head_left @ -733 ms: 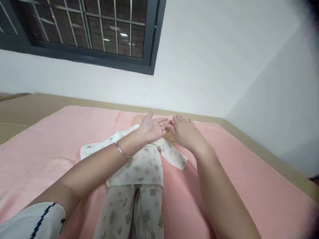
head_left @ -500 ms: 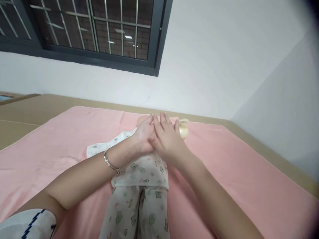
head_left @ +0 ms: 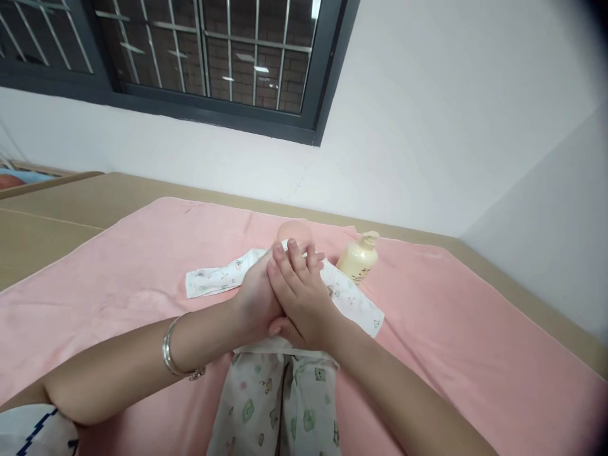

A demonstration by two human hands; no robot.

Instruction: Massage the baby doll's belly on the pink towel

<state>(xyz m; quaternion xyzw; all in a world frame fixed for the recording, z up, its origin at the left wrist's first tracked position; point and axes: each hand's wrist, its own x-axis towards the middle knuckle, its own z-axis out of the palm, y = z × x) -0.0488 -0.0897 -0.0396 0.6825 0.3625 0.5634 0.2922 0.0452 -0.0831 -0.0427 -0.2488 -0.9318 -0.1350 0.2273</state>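
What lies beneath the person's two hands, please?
A printed white top: its sleeves and hem show. The left hand and right hand cover its middle, hiding whatever lies there.

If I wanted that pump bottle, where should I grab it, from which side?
Hold the pump bottle around its broad, rounded body, below the narrow pump head. The right side looks easiest: the printed sleeve lies close along its near side.

Nothing legible: dark marks on the pale pump bottle (too small to read)
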